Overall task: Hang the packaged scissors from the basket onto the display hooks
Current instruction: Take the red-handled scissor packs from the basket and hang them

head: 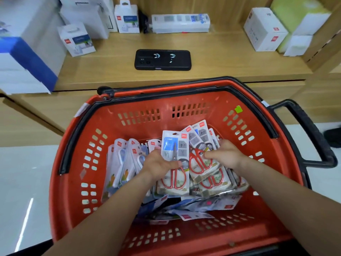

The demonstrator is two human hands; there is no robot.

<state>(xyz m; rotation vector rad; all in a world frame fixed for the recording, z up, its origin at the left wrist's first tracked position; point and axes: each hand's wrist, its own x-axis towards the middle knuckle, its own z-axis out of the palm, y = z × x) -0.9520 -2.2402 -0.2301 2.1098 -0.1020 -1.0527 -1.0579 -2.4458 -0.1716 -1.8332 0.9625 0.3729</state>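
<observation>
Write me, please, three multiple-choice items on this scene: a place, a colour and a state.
1. Where does the black phone lie? A on the floor; B on a white box; C on the wooden shelf.
2. What colour are the scissor handles in the pack that the left hand holds? A red; B blue; C green.
3. What is the right hand doing? A hanging idle; B gripping a scissors pack; C pressing the phone.
Answers: 1 C, it lies flat on the shelf beyond the basket; 2 A, red loops show below the thumb; 3 B, its fingers curl round a pack.
</observation>
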